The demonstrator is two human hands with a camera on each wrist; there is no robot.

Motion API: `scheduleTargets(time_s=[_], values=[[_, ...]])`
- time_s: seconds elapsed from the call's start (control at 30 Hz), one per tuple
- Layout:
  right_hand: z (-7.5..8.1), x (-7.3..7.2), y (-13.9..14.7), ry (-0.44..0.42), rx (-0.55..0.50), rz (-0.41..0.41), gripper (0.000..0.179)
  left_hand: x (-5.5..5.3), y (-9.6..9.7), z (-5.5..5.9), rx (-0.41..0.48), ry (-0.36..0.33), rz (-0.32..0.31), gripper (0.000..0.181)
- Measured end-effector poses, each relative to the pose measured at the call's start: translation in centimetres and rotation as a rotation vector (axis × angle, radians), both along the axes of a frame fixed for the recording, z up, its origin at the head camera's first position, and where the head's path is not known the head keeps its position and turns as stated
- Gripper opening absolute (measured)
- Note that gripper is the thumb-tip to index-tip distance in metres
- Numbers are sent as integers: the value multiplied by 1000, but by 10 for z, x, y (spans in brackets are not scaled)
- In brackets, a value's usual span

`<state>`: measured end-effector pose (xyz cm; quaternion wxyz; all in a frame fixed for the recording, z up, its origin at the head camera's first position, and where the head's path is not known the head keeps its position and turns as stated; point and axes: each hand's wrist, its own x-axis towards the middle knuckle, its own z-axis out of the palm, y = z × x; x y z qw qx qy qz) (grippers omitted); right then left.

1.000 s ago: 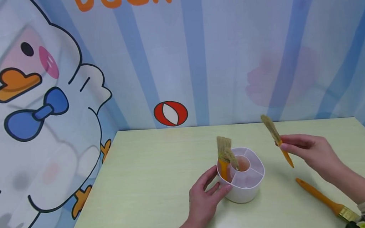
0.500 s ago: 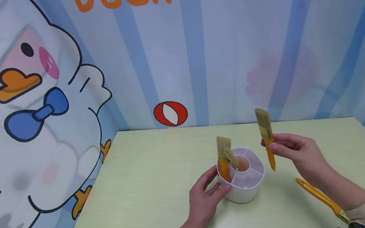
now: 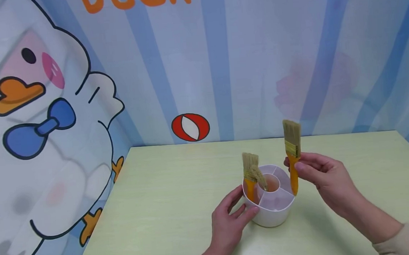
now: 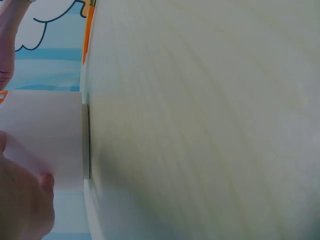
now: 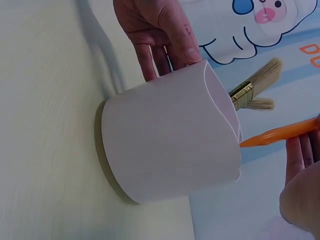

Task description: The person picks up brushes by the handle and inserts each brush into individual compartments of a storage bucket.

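Note:
A white round holder (image 3: 272,218) with several compartments about a round middle one stands on the table. My left hand (image 3: 229,221) grips its left side, thumb in front and fingers behind. Two paintbrushes stand bristles up in its left compartment: one with its flat face forward (image 3: 251,166), the other (image 3: 259,178) leaning right. My right hand (image 3: 327,182) pinches another paintbrush (image 3: 292,136) by its orange handle, bristles up. In the right wrist view the tip of this orange handle (image 5: 280,134) is right at the holder's rim.
Another brush with an orange handle (image 4: 88,35) lies on the table in the left wrist view. The pale table (image 3: 166,194) ends at a blue striped backdrop (image 3: 249,60) with a printed duck.
My right hand has moved left with its paintbrush to the holder's right rim, turning the brush upright and flat side forward. The forearm now covers the lying brush. The left hand stays put.

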<state>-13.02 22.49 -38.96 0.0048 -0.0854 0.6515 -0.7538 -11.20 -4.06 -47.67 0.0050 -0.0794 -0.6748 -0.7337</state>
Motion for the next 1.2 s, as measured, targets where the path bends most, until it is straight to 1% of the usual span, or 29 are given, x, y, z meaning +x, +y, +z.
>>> scheduleTargets(time_s=[0.1,0.2,0.3,0.47,0.53,0.63,0.77,0.87,0.97,1.1,1.2], values=[[0,1,-2,13,-25,-10,31,0,0,0,-4,1,-3,58],[-1,2,-5,21,-59,0,31,0,0,0,-8,1,-1,58],[-2,2,-7,9,-92,14,30,0,0,0,-9,-2,1,58],[-7,5,-9,-20,-112,-3,29,0,0,1,-6,-10,-2,59],[-10,6,-9,-33,-103,-11,28,0,0,1,-4,-14,-3,59],[-14,9,-9,-32,-56,-36,27,0,0,2,-3,-17,-5,59],[-18,13,-11,-13,46,-97,25,0,0,2,-9,-17,-3,60],[-21,17,-13,-2,95,-133,24,0,0,2,-14,-12,0,60],[-23,21,-15,14,100,-153,24,1,0,2,-13,-11,1,60],[-25,24,-16,36,81,-162,24,1,0,1,-12,-10,2,60],[-27,25,-16,27,72,-169,24,1,0,1,-15,-7,1,59]])
